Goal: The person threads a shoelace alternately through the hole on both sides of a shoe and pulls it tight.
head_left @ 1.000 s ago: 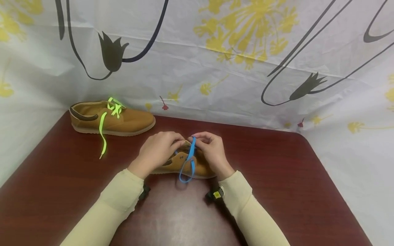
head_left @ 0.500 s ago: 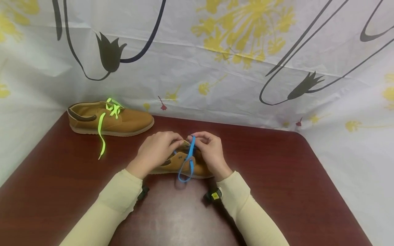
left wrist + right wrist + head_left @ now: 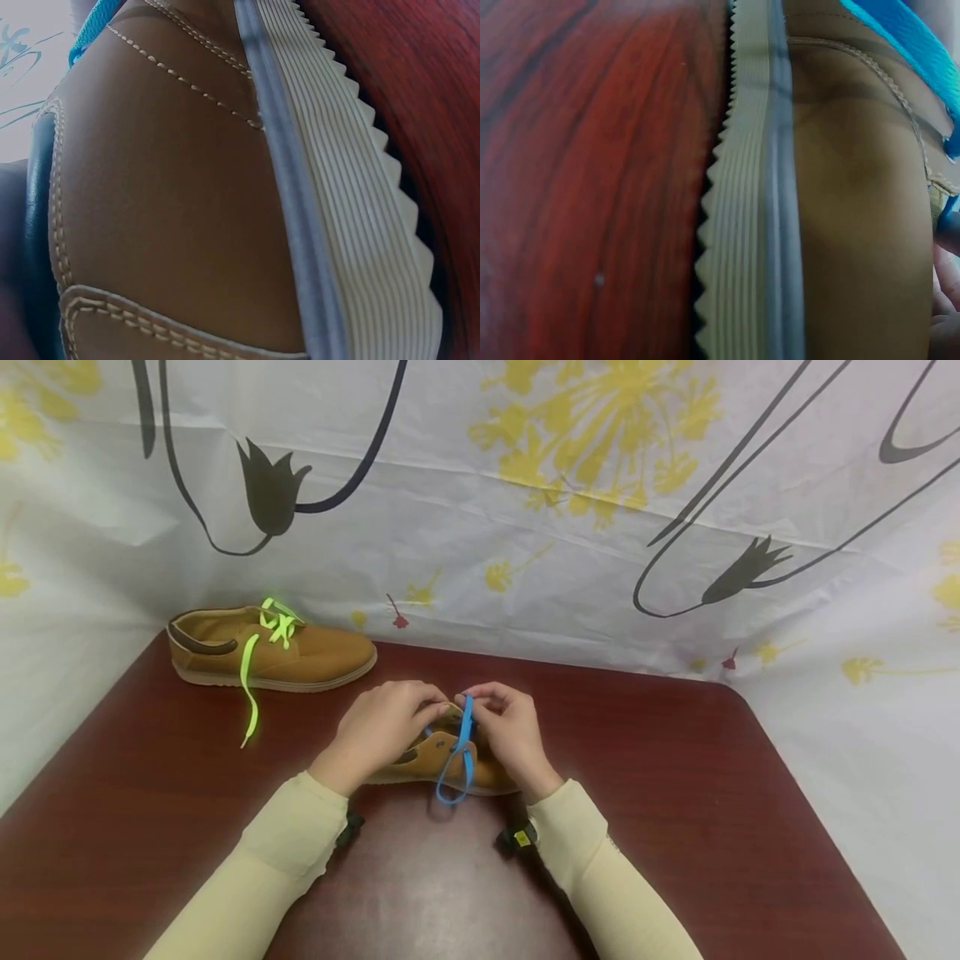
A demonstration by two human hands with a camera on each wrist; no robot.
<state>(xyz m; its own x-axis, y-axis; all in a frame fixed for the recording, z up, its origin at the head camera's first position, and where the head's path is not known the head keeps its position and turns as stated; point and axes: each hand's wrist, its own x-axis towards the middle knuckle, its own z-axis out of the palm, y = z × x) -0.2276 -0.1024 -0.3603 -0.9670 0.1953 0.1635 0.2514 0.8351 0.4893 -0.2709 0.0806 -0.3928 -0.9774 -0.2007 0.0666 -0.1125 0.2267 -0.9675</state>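
A tan shoe (image 3: 426,762) with a blue shoelace (image 3: 466,722) lies at the table's middle, toe to the right. My left hand (image 3: 381,727) pinches the upper edge of its far eyelet flap. With thumb and fingertips, my right hand (image 3: 513,731) pinches the shoelace above the shoe's opening. A loop of lace hangs down over the shoe's near side. In the left wrist view the tan side panel (image 3: 172,187) and pale ridged sole (image 3: 345,195) fill most of the picture. The right wrist view shows fingers (image 3: 946,277) behind the shoe's upper; the exact fingertip contact is hidden.
Another tan shoe (image 3: 315,656) stands at the table's back left, its lime-green shoelace (image 3: 249,685) trailing onto the dark red table (image 3: 675,827). Close behind the table hangs a white sheet (image 3: 450,527) printed with flowers; it also borders both sides.
Both hands stay nearly in place on the shoe and lace. The held top of the blue shoelace has shifted very slightly to the left, with the right fingers.
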